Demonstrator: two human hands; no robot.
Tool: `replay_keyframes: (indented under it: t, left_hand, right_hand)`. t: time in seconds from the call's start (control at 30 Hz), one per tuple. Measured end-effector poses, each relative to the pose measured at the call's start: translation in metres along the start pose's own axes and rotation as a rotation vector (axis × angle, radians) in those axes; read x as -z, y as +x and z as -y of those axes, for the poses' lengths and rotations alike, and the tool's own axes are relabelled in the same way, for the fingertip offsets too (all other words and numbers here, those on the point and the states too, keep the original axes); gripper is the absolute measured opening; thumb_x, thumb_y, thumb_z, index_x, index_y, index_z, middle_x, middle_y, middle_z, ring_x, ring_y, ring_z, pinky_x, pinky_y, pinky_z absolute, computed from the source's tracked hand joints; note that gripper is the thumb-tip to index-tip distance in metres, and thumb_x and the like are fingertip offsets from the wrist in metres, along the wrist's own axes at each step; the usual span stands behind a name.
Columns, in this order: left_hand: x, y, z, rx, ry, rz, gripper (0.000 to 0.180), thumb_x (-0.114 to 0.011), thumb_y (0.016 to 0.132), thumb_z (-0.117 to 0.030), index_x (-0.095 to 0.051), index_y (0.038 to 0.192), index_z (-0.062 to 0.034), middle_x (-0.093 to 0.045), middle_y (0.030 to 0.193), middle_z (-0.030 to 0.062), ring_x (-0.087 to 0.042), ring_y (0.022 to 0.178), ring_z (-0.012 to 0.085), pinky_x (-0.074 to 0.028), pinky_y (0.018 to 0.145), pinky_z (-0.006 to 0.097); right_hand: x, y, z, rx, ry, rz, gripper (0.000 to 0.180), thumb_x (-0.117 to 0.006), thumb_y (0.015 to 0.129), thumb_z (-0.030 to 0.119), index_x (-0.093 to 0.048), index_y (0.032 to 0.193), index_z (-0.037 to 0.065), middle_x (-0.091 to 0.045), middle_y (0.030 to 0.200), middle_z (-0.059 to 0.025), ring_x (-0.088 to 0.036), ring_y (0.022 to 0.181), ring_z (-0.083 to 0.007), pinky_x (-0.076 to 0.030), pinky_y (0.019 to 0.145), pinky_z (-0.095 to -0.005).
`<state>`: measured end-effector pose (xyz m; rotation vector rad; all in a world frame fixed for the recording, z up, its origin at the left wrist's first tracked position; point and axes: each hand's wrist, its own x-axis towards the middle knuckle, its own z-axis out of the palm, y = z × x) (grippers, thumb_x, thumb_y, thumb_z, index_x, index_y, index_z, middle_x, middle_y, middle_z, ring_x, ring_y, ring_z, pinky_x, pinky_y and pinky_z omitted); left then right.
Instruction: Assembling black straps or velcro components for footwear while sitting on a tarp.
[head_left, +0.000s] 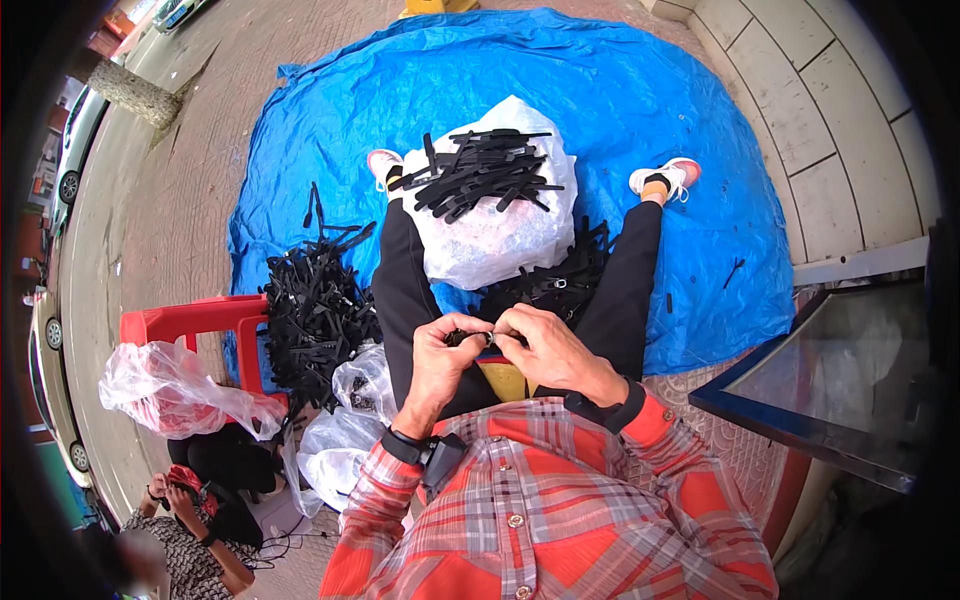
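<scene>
In front of my lap, my left hand is closed on a short black strap. A small silvery buckle shows between my two hands, at the strap's end. My right hand pinches at that buckle, its fingertips nearly touching those of my left. Beyond them, between my legs, lies a heap of black straps with metal buckles. Flat black straps are stacked on top of a full white plastic bag.
A larger pile of black straps lies at my left beside a red plastic stool and clear plastic bags. A blue tarp spreads under my feet. A dark-framed glass panel stands at right. Another person sits lower left.
</scene>
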<state>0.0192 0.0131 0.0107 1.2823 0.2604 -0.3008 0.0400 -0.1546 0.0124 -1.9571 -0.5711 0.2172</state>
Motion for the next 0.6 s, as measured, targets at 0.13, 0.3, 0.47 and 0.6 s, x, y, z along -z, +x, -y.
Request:
replay_keyframes:
  t: [0.13, 0.3, 0.47, 0.6]
  left_hand:
    - [-0.003, 0.000, -0.002, -0.134, 0.142, -0.031, 0.015, -0.065, 0.076, 0.001, -0.063, 0.090, -0.0002, -0.054, 0.062, -0.0036, -0.037, 0.047, 0.0002, -0.025, 0.041, 0.016]
    - [0.011, 0.002, 0.006, -0.024, -0.002, 0.068, 0.020, -0.071, 0.074, -0.007, -0.065, 0.093, -0.0042, -0.054, 0.065, -0.0051, -0.039, 0.051, 0.0000, -0.027, 0.044, 0.016]
    - [0.012, 0.003, 0.009, 0.055, -0.039, 0.058, 0.013, -0.071, 0.075, -0.009, -0.064, 0.085, -0.0044, -0.052, 0.062, -0.0054, -0.036, 0.048, 0.0004, -0.026, 0.042, 0.017]
    - [0.011, 0.001, 0.014, 0.060, -0.084, 0.071, 0.013, -0.072, 0.075, -0.010, -0.063, 0.083, -0.0042, -0.052, 0.062, -0.0053, -0.036, 0.047, 0.0008, -0.026, 0.042, 0.017]
  right_hand:
    - [0.001, 0.003, -0.004, -0.355, 0.426, 0.077, 0.009, -0.054, 0.085, 0.010, -0.054, 0.083, 0.001, -0.047, 0.066, -0.0006, -0.045, 0.053, -0.0107, -0.036, 0.048, -0.0260]
    - [-0.001, 0.002, 0.011, -0.390, 0.698, 0.070, 0.015, -0.047, 0.091, 0.011, -0.052, 0.100, 0.001, -0.047, 0.071, -0.0010, -0.045, 0.056, -0.0076, -0.039, 0.050, -0.0236]
    - [-0.006, 0.005, 0.009, 0.019, 0.036, 0.005, 0.025, -0.045, 0.093, 0.017, -0.055, 0.112, 0.004, -0.051, 0.079, -0.0050, -0.053, 0.066, -0.0136, -0.046, 0.066, -0.0269]
    - [-0.004, 0.006, 0.005, -0.426, 0.747, 0.184, 0.026, -0.050, 0.092, 0.022, -0.058, 0.114, 0.012, -0.055, 0.106, -0.0092, -0.054, 0.094, -0.0219, -0.043, 0.081, -0.0300]
